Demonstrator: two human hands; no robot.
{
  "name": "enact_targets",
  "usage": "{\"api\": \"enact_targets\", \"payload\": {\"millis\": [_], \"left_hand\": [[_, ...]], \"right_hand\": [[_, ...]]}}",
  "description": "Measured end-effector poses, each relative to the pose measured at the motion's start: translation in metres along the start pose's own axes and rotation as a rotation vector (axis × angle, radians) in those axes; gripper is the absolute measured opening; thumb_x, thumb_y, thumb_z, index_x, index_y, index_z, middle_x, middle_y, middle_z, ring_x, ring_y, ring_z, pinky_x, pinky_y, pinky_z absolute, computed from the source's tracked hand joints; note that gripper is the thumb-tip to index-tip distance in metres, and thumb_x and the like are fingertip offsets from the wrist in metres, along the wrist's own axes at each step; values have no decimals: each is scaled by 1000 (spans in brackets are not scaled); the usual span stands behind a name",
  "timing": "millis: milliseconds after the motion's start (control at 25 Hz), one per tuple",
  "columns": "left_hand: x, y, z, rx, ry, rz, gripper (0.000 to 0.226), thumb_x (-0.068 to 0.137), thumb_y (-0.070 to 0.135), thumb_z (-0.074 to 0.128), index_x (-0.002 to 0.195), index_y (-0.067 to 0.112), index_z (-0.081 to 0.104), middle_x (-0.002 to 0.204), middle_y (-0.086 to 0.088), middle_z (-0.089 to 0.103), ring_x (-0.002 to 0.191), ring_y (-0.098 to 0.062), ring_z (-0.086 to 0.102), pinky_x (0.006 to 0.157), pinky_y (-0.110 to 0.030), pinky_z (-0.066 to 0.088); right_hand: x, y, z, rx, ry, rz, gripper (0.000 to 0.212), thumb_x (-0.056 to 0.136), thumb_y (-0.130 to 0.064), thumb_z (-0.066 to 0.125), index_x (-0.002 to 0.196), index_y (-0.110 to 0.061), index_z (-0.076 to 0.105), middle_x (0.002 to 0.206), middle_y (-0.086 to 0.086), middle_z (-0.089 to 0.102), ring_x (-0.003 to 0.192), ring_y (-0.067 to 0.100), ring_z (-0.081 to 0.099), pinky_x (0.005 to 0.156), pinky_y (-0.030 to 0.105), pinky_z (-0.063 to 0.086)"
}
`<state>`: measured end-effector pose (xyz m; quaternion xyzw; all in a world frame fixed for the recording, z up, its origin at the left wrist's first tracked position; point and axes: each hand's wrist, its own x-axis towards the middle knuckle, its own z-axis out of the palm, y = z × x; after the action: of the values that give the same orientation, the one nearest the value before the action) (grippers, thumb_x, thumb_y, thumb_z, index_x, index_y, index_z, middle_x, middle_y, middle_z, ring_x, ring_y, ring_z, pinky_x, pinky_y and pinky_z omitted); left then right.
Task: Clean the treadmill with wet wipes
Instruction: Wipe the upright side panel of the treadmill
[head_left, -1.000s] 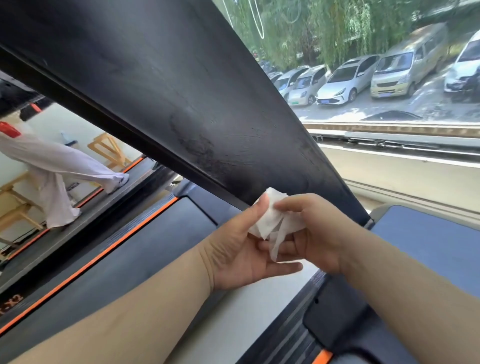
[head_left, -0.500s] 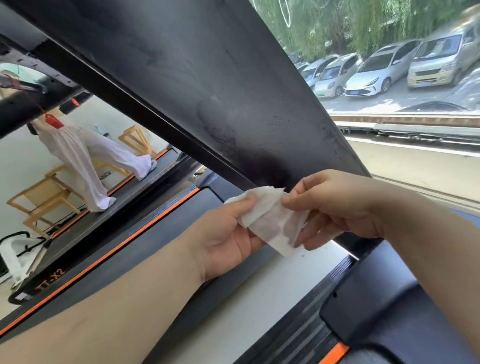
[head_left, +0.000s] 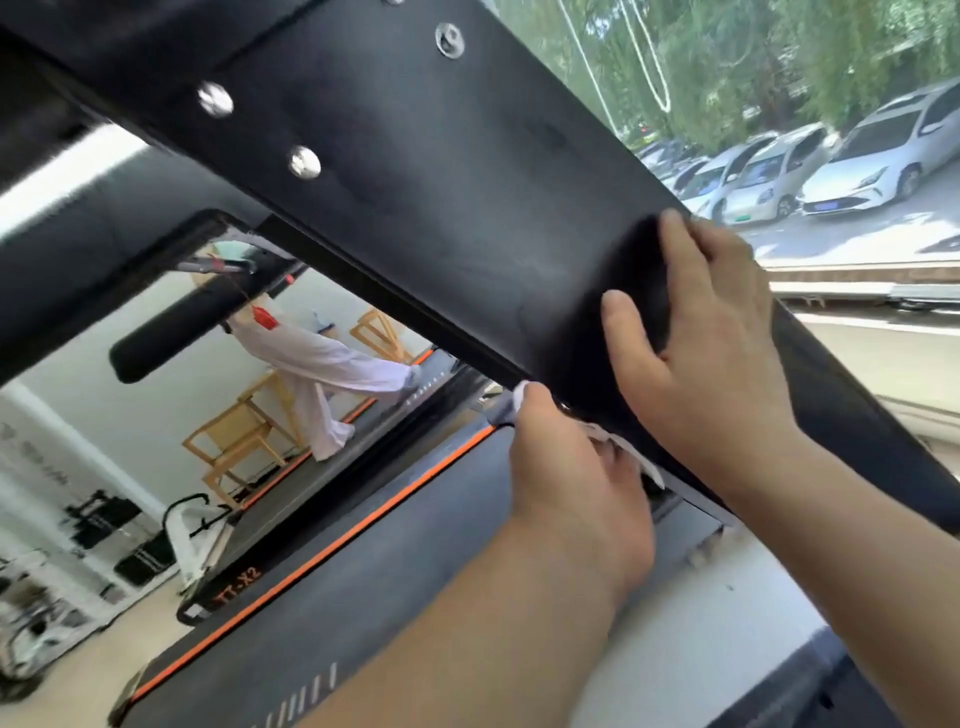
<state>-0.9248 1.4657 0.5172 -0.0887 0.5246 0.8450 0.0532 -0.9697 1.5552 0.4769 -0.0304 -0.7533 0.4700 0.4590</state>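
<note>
Left hand (head_left: 571, 467) grips the wet wipe (head_left: 636, 460) against the treadmill upright's (head_left: 441, 208) lower edge, right hand (head_left: 711, 338) flat above.

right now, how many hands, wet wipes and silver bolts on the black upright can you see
hands: 2, left hand and right hand
wet wipe: 1, gripped by the left hand
silver bolts: 3 fully in view
total: 6
</note>
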Motion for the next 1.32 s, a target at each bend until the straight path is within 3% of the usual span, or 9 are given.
{"api": "enact_targets", "payload": {"millis": [160, 360, 440, 600, 760, 880, 1040, 1160, 1320], "left_hand": [[-13, 42, 15, 115, -10, 287, 60, 91, 56, 57, 141, 21, 59, 138, -2, 66, 129, -18, 61, 113, -40, 41], [-17, 123, 11, 318, 207, 958, 77, 85, 28, 68, 146, 52, 28, 142, 12, 53, 135, -21, 54, 112, -50, 44], [-10, 129, 14, 307, 184, 907, 81, 75, 34, 69, 145, 53, 33, 150, 11, 50, 138, -22, 53, 112, -55, 43], [-3, 105, 3, 414, 130, 571, 62, 69, 33, 71, 129, 21, 61, 125, 2, 71, 112, -20, 68, 99, -46, 54], [-14, 154, 7, 466, 374, 945, 41, 65, 41, 72, 101, 26, 63, 108, 2, 72, 106, -26, 69, 94, -50, 55], [-9, 138, 9, 436, 333, 962, 24, 76, 34, 71, 83, 19, 54, 89, -1, 60, 85, -30, 60, 74, -41, 52], [21, 14, 4, 442, 157, 497, 43, 63, 33, 66, 99, 10, 71, 96, 6, 73, 90, -18, 67, 86, -42, 54], [28, -49, -3, 365, 22, 144, 36, 78, 32, 59, 106, 19, 76, 103, 6, 78, 96, -12, 72, 90, -38, 57], [54, -23, -6, 157, -13, 332, 38, 72, 10, 60, 109, 4, 67, 98, -1, 78, 87, -19, 73, 73, -30, 55]], "right_hand": [[4, 10, -4, -103, -40, -59, 73, 96, -39, 62, 160, -23, 32, 165, 15, 17, 151, 35, 17, 124, 52, 20], [2, -4, 7, -2, 30, -122, 66, 93, -35, 58, 152, -7, 45, 156, 19, 31, 144, 40, 28, 119, 55, 29], [7, -14, 11, 29, 44, -106, 63, 95, -28, 62, 149, -1, 44, 156, 21, 31, 145, 41, 28, 120, 54, 27], [6, -25, 9, 88, -2, -44, 67, 91, -26, 66, 150, -2, 43, 157, 20, 29, 146, 39, 25, 119, 55, 27], [4, -22, 5, 116, 1, -77, 64, 94, -26, 63, 152, -10, 44, 159, 10, 29, 147, 32, 25, 117, 52, 32], [1, -17, 11, 112, 65, -109, 59, 95, -25, 63, 151, -14, 47, 156, 9, 33, 144, 32, 30, 114, 50, 36], [-1, 5, 11, 60, 170, -58, 39, 94, -28, 64, 131, -15, 61, 129, 13, 48, 120, 34, 44, 100, 37, 36], [-7, 39, 2, 22, 106, 18, 28, 95, -42, 64, 110, -19, 58, 110, 4, 52, 105, 27, 52, 87, 34, 39], [-22, 84, -15, 17, 12, 202, 24, 96, -52, 59, 92, -28, 53, 92, -6, 54, 85, 15, 54, 74, 34, 41]]}}
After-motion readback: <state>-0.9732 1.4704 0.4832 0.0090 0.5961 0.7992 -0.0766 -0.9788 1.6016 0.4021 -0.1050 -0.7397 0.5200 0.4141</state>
